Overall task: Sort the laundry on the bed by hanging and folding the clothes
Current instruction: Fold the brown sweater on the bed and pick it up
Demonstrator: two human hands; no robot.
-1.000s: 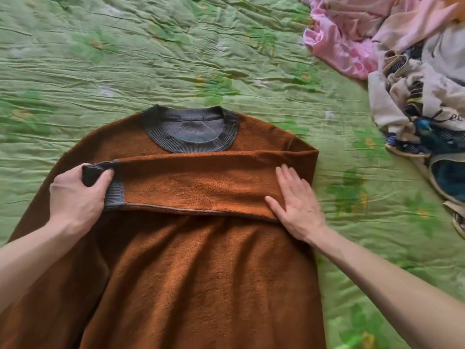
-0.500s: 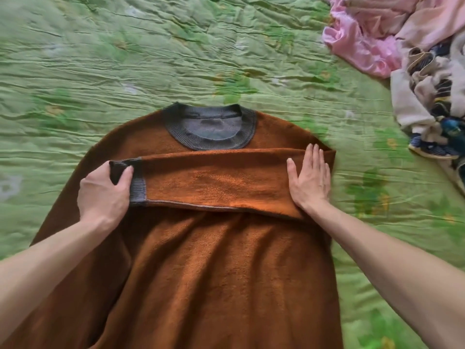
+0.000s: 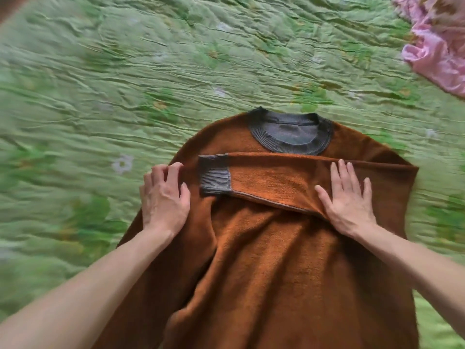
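Note:
A rust-brown sweater [image 3: 271, 260] with a grey ribbed collar [image 3: 292, 144] lies flat on the green bedspread, neck pointing away from me. One sleeve is folded across the chest, its grey cuff [image 3: 215, 177] lying free at the left. My left hand [image 3: 163, 197] rests on the sweater's left shoulder edge just beside the cuff, fingers loosely bent and holding nothing that I can make out. My right hand [image 3: 347, 197] presses flat with spread fingers on the folded sleeve near the right shoulder.
The wrinkled green floral bedspread [image 3: 151, 84] stretches to the left and beyond the sweater. A heap of pink clothing [image 3: 437, 59] lies at the top right corner. The edges of the view are blurred.
My left hand has let go of the grey cuff and shifted a little left onto the shoulder edge. The view has swung left, so most of the laundry pile has left the frame.

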